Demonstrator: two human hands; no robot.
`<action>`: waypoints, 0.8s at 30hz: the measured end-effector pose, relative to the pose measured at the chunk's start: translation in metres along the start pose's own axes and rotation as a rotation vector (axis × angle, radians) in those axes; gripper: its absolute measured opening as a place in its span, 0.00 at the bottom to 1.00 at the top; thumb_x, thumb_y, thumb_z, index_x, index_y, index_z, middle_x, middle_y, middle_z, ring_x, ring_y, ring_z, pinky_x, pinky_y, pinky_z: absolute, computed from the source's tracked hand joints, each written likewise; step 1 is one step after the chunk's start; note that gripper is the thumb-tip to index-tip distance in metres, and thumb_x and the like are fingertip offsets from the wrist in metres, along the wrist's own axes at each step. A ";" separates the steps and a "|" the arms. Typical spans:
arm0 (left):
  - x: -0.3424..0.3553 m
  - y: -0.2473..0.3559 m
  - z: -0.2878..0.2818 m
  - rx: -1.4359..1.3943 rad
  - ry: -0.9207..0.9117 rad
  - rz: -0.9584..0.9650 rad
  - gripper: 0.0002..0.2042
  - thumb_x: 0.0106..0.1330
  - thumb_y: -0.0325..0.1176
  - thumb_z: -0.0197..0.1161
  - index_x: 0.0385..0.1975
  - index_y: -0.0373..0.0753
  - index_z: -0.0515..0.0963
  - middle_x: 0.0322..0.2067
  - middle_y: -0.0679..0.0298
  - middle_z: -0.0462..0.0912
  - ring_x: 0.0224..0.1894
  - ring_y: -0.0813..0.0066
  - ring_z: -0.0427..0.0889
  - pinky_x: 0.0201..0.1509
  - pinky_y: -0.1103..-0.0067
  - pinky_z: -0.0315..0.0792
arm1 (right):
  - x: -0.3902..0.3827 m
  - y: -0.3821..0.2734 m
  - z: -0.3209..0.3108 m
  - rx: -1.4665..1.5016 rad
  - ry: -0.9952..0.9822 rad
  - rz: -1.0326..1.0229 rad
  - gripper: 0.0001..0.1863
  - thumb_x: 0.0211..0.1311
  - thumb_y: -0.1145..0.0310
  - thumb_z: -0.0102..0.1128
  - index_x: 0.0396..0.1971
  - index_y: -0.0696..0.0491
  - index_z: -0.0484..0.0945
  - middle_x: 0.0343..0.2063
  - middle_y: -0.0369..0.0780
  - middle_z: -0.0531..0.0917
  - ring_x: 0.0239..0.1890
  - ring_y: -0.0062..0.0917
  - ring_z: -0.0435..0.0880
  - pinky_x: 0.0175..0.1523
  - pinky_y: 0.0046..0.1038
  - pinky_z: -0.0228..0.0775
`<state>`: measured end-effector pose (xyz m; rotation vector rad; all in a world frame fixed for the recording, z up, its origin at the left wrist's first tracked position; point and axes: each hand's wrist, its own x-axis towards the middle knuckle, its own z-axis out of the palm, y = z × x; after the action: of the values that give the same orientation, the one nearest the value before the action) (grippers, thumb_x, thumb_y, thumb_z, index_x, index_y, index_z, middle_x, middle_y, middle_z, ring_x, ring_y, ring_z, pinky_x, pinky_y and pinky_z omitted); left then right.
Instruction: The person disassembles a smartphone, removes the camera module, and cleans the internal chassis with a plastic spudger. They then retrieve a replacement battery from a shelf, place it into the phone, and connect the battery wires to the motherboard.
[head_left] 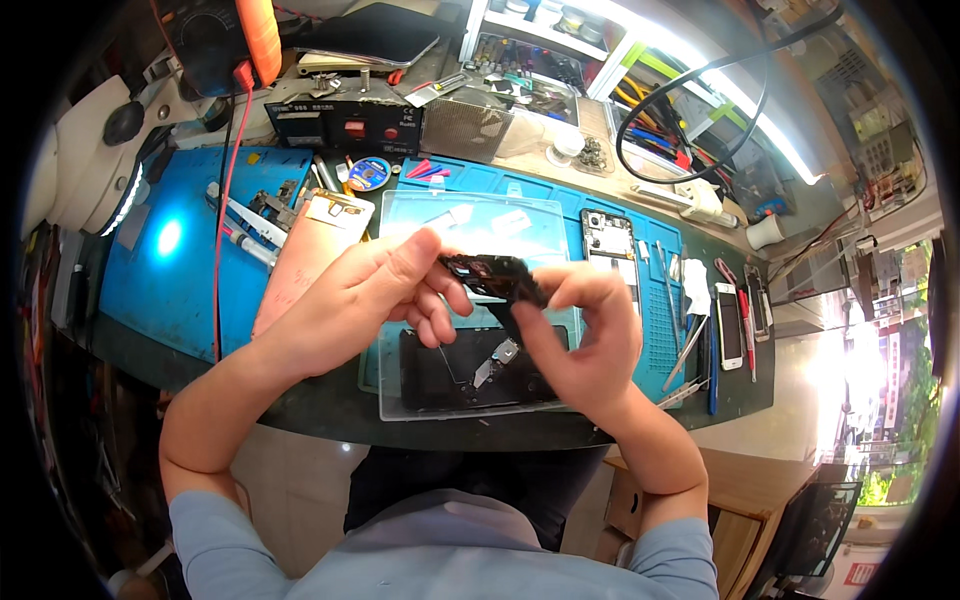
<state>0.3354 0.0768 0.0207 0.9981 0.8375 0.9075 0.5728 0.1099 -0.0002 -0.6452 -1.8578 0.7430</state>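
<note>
My left hand grips the left end of a small dark phone component, its fingers curled beneath it. My right hand holds the same component's right end between thumb and fingers. Below them a clear plastic tray holds a black phone panel with small silver parts on it. A phone with its insides exposed lies on the blue mat, just beyond my right hand.
Tweezers, a white phone and a red-handled tool lie at the right. A microscope, a second blue mat and a pink sheet are at the left. A power unit, boxes and shelves of tools stand behind.
</note>
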 end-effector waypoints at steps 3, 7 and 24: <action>-0.001 0.000 0.001 0.063 -0.019 -0.005 0.16 0.79 0.39 0.50 0.53 0.32 0.74 0.34 0.65 0.79 0.33 0.83 0.79 0.37 0.84 0.75 | 0.006 -0.006 -0.005 0.312 0.046 0.426 0.17 0.61 0.80 0.66 0.48 0.60 0.72 0.38 0.40 0.84 0.41 0.18 0.84 0.48 0.21 0.76; -0.002 0.007 0.007 0.236 0.031 -0.024 0.13 0.75 0.32 0.56 0.53 0.31 0.75 0.31 0.70 0.78 0.30 0.87 0.76 0.33 0.87 0.71 | 0.011 -0.006 -0.012 0.432 -0.056 0.582 0.17 0.65 0.78 0.63 0.52 0.61 0.73 0.39 0.38 0.84 0.42 0.15 0.82 0.49 0.18 0.74; -0.001 0.008 0.008 0.264 0.057 -0.051 0.15 0.75 0.33 0.56 0.56 0.32 0.76 0.31 0.74 0.77 0.30 0.90 0.72 0.32 0.89 0.68 | 0.010 -0.001 -0.011 0.416 -0.153 0.730 0.23 0.65 0.70 0.68 0.56 0.63 0.74 0.30 0.34 0.85 0.27 0.09 0.78 0.30 0.13 0.68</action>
<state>0.3405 0.0753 0.0307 1.1770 1.0458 0.7981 0.5793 0.1185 0.0097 -1.0172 -1.5064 1.6384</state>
